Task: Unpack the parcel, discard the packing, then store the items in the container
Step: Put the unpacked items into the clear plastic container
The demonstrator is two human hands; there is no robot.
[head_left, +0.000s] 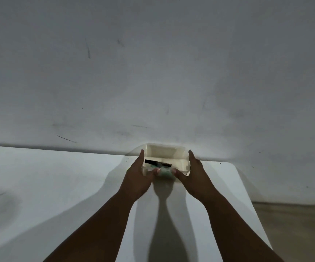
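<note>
While both thumbs press a small pale-green item [164, 173] between them at the container's near edge, the remaining fingers lie straight and together along the outer sides of the container [165, 150]. The left hand [140, 175] flanks one wall, the right hand [196, 174] the other. Between the fingers, the container is a cream-white open box with a black strip-like object [157, 163] lying across its inside. Beyond the fingertips it meets the grey wall [153, 72], resting on the white table [49, 176].
</note>
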